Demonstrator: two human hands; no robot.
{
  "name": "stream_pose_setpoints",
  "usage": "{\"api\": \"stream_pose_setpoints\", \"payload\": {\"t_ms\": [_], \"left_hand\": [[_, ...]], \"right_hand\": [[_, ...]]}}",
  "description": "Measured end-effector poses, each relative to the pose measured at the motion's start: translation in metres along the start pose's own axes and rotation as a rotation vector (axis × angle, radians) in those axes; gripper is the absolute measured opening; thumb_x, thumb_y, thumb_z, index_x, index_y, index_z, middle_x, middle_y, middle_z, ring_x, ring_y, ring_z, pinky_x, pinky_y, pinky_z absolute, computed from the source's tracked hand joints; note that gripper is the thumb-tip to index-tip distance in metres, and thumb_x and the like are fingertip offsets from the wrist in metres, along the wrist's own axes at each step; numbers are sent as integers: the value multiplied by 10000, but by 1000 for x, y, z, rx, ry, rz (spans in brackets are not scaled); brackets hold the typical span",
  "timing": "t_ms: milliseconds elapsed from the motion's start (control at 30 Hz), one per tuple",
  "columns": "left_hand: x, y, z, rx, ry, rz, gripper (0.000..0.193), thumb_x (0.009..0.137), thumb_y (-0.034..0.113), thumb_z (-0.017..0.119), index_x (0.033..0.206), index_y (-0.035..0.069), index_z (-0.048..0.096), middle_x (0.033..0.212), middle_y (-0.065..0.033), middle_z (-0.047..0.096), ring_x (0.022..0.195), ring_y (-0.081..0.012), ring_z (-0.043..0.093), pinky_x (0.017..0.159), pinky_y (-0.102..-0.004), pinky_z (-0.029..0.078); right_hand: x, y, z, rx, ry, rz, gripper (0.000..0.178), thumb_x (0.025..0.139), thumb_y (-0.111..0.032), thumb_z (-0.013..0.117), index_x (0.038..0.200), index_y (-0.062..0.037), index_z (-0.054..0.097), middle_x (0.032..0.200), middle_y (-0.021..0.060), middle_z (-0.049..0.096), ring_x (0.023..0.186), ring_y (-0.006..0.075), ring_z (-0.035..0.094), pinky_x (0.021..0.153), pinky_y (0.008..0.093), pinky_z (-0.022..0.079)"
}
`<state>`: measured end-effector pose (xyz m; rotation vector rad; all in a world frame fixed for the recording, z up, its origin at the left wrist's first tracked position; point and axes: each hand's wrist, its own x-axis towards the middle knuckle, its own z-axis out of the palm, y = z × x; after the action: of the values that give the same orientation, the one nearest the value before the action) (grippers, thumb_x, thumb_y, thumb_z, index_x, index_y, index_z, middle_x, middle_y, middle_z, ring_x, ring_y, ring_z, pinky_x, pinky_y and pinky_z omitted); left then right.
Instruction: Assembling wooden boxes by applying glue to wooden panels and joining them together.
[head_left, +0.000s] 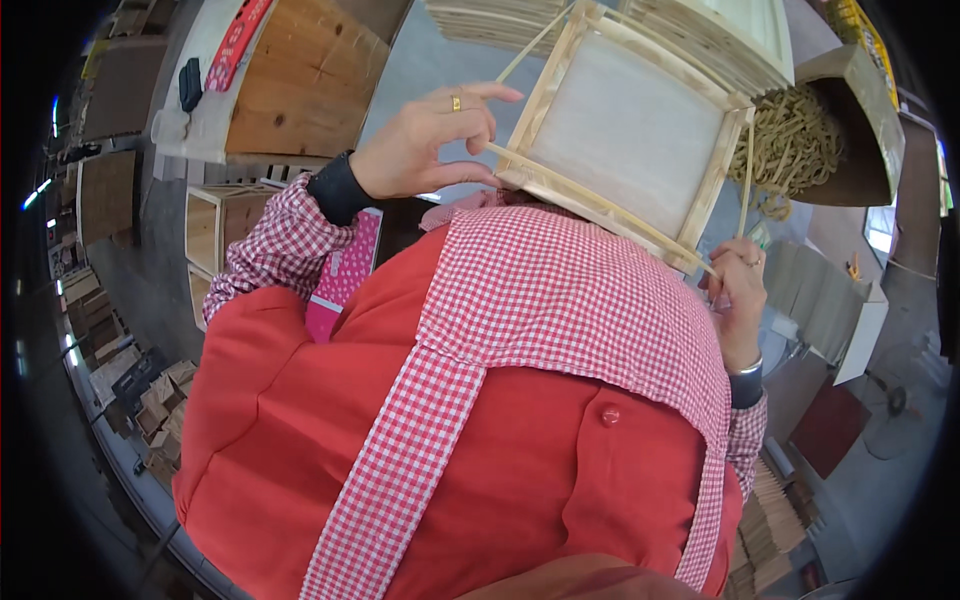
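A pale wooden frame with a whitish panel lies tilted in front of my body, its near edge close to my checked apron. A tan rubber band is stretched around it, pulled out past the left and right sides. At the near left corner, my left hand has the band hooked on its bent fingers, with the index finger pointing out and the thumb by the wood. My right hand pinches the band just off the near right corner. Its fingertips are partly hidden.
Right of the frame, a cardboard box lies tipped with a heap of tan rubber bands. Stacked wooden frames stand beyond. At left are a brown wooden board, a red strip-shaped thing and a small black object.
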<state>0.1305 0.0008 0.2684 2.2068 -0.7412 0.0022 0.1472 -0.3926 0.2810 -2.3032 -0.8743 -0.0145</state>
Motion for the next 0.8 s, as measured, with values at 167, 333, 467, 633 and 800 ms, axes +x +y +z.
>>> {"api": "stream_pose_setpoints", "payload": {"t_ms": [167, 333, 467, 633, 800], "left_hand": [[-15, 4, 18, 420, 103, 218, 243, 747, 146, 752, 739, 76, 520, 855, -51, 589, 1157, -284, 573, 999, -498, 405], [-20, -2, 34, 430, 104, 159, 278, 731, 160, 767, 950, 44, 642, 1080, -107, 634, 1233, -298, 522, 1021, -475, 386], [-12, 6, 35, 189, 191, -13, 493, 731, 240, 764, 1162, 49, 619, 1260, -141, 588, 1266, -303, 491, 1048, -490, 350], [18, 66, 66, 523, 398, 86, 582, 727, 307, 762, 1230, 69, 589, 1339, -143, 538, 1322, -291, 430, 1060, -481, 335], [55, 78, 129, 539, 272, 150, 494, 745, 341, 754, 1143, 75, 635, 1283, -97, 589, 1301, -281, 460, 1038, -464, 367]], "right_hand": [[-13, 6, 22, -22, 87, -161, 337, 665, -135, 744, 637, -75, 413, 748, 95, 537, 803, 278, 550, 765, 397, 380], [-9, 25, 21, -174, 50, -285, 192, 706, -140, 726, 773, -43, 574, 944, 111, 628, 993, 320, 581, 798, 414, 401], [8, 28, 8, -90, -22, -243, 214, 743, -157, 714, 877, -29, 605, 989, 114, 617, 1069, 331, 548, 828, 418, 405], [23, 47, -3, 89, -170, -327, 231, 793, -186, 700, 939, -30, 611, 999, 122, 607, 1062, 323, 534, 833, 389, 421], [43, 74, -30, -39, -291, -249, 157, 839, -160, 657, 808, -21, 589, 846, 94, 606, 848, 264, 593, 713, 332, 464]]}}
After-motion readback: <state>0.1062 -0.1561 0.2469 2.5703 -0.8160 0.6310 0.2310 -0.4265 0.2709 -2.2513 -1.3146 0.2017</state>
